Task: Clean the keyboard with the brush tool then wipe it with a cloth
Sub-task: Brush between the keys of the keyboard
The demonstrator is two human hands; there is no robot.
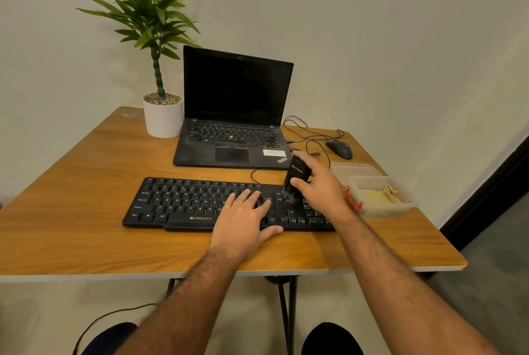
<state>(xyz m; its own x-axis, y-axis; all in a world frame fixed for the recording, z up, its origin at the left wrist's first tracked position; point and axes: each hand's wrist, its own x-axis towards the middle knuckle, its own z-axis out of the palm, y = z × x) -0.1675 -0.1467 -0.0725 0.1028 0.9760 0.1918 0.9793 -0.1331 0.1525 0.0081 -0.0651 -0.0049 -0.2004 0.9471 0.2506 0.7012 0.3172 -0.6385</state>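
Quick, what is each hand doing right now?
Left hand: open, fingers flat on the keyboard.
Right hand: gripping the brush tool, bristles down on the keys.

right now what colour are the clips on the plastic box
Red, on the plastic box at its left end, in the head view.

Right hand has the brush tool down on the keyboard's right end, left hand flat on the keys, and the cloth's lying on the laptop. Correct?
Not quite: the cloth lies in the clear plastic container at the table's right edge, not on the laptop, as the head view shows. The rest holds: right hand holds the brush tool on the keyboard, left hand flat.
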